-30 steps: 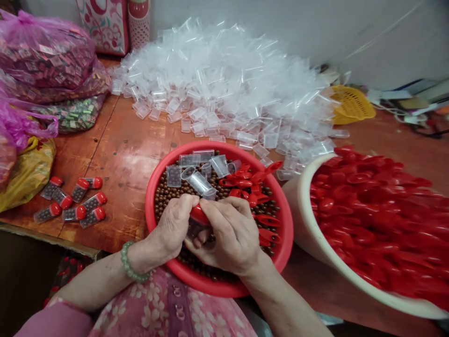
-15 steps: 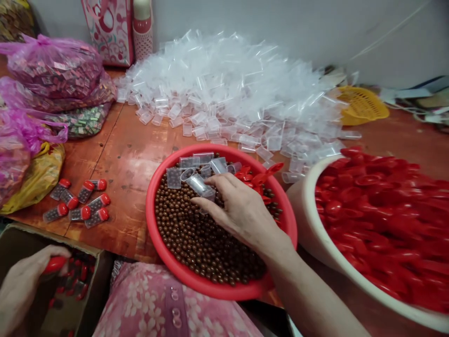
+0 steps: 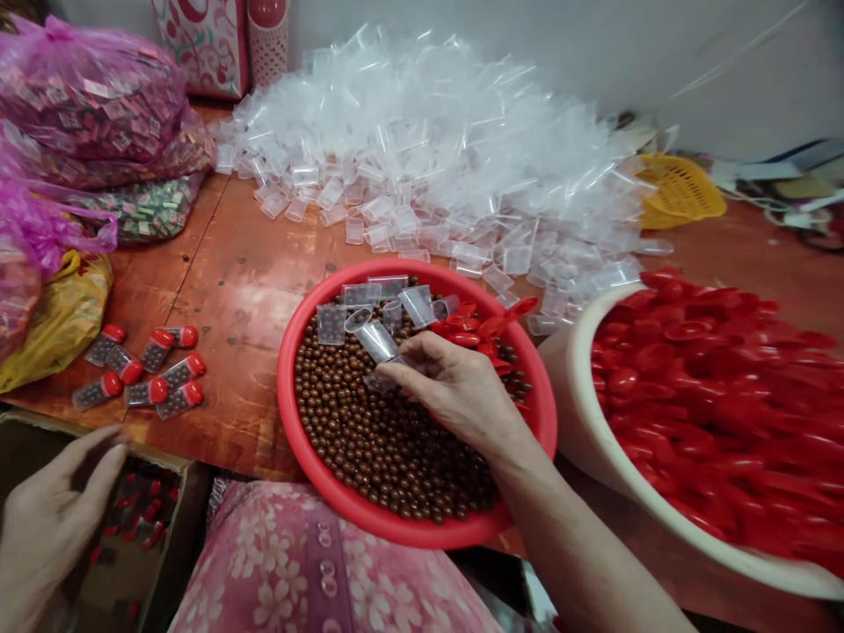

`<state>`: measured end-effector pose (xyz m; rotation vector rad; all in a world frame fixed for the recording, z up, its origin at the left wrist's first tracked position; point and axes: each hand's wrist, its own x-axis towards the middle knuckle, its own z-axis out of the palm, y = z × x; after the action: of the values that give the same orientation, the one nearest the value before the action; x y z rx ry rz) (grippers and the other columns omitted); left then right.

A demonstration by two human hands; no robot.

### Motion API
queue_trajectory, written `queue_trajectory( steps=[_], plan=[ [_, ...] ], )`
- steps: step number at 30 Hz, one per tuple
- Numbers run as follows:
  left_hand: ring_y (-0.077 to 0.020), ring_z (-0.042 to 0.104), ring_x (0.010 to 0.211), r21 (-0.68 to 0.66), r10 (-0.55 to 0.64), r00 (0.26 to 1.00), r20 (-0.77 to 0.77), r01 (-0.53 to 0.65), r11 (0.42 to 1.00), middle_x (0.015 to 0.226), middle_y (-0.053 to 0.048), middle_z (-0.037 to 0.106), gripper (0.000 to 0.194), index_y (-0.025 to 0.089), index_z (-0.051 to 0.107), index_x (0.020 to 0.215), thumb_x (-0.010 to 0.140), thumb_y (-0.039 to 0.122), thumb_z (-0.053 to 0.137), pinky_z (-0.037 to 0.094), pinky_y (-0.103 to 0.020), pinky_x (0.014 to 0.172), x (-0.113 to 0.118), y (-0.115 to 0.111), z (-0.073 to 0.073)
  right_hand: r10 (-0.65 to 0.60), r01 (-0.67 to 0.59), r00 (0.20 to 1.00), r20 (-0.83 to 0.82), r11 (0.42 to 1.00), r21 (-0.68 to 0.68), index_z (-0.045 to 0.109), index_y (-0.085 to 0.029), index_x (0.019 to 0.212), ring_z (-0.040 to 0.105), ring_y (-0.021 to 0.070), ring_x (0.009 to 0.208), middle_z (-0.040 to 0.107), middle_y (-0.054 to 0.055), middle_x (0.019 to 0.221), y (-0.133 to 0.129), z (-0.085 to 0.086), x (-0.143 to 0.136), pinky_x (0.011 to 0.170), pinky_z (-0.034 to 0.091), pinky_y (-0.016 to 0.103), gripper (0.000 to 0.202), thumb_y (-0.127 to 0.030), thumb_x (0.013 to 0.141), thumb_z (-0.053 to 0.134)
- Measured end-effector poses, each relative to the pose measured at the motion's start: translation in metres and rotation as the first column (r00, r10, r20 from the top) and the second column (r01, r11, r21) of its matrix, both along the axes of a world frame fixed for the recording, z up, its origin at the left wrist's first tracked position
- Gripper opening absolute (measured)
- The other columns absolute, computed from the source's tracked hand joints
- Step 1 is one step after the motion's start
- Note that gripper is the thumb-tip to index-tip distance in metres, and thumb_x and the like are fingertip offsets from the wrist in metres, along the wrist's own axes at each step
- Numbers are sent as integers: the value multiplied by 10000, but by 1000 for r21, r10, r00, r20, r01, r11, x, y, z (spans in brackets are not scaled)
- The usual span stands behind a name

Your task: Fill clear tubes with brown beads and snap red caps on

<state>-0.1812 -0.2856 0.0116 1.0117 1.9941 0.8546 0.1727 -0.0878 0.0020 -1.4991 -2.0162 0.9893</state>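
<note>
Over a red basin (image 3: pixel 309 492) of small brown balls (image 3: pixel 396 457), my right hand (image 3: pixel 454 387) pinches a clear plastic tube (image 3: pixel 378 341) between thumb and fingers. The tube is tilted, its open end pointing up and left. Several more clear tubes (image 3: pixel 331 324) and some red scoop-like caps (image 3: pixel 484 330) lie on the balls behind my fingers. At the lower left, my left hand (image 3: pixel 59 510) hangs over a cardboard box (image 3: pixel 178 545), thumb and fingers apart, holding nothing. Red-capped filled tubes (image 3: pixel 151 519) lie inside that box.
Several filled tubes with red caps (image 3: pixel 158 391) lie on the wooden table left of the basin. A large heap of clear tubes (image 3: pixel 422 149) covers the back. A white tub (image 3: pixel 584 369) of red caps stands right, a yellow basket (image 3: pixel 682 193) behind it. Knotted plastic bags (image 3: pixel 98 114) sit left.
My left hand has let go of the red-capped tube it held over the box. My right hand still holds the clear tube, now raised slightly and showing more of it. The view has shifted a little.
</note>
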Motion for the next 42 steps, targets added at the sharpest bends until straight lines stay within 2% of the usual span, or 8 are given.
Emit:
queue_trajectory(
  steps=[3,6,9,18,28,33,38,42],
  plan=[
    [-193,699,906,148,-154,886,-437,240,959,1107,72,721,298,295,642,1108,811,278,658,545,-260,823,54,39,-2,35,-35,999,13,999,-4,643,-187,838,618,159,627,678,10,722,-6,0,-4,600,462,274,168,-347,868,603],
    [-256,600,1192,353,-350,768,-536,581,733,1290,-108,639,455,170,537,1291,853,268,608,467,-400,1042,98,75,-10,79,-79,993,85,997,-6,644,-192,863,634,163,655,691,24,740,-13,-1,-7,633,468,270,136,-292,889,557],
    [-299,391,1395,249,-502,589,-634,769,589,1442,-218,480,693,41,355,1429,879,396,579,318,-501,1156,126,97,-17,87,-78,992,92,992,-99,616,-194,924,621,154,594,674,15,698,-19,-5,-8,582,464,254,129,-298,890,546],
    [-407,155,1470,-120,-615,317,-722,818,562,1521,-328,267,1093,-76,296,1437,777,789,396,104,-612,1176,154,104,-20,102,-98,995,-22,835,-541,563,-204,845,559,128,393,533,-61,452,-15,-13,-14,398,445,210,137,-322,894,513],
    [-442,214,1441,-120,-603,284,-746,832,541,1492,-359,290,1045,-97,316,1418,807,744,420,132,-605,1174,166,111,-21,-91,-115,976,-196,551,-827,498,-185,763,415,54,277,502,-85,372,-14,-24,-18,308,342,136,229,-374,875,561],
    [-400,276,1433,35,-571,425,-702,822,569,1486,-326,344,1039,-77,296,1432,809,749,386,240,-548,1172,171,122,-21,-341,-258,839,-424,436,-862,525,-160,749,415,21,308,540,-78,520,-17,-33,-14,280,286,130,368,-440,708,761],
    [-342,314,1431,269,-620,579,-530,808,524,1484,-286,383,908,-10,234,1468,852,580,544,333,-519,1147,163,132,-23,-414,-364,731,-543,436,-823,509,-166,738,413,15,331,585,-43,578,-20,-38,-11,287,266,130,473,-524,634,799],
    [-288,455,1354,415,-694,629,-351,769,487,1385,-205,544,552,81,456,1365,873,279,610,402,-470,1117,158,143,-23,-410,-413,694,-592,447,-794,543,-166,783,380,20,319,521,-73,520,-22,-36,-12,291,267,138,473,-538,632,793]
  ],
)
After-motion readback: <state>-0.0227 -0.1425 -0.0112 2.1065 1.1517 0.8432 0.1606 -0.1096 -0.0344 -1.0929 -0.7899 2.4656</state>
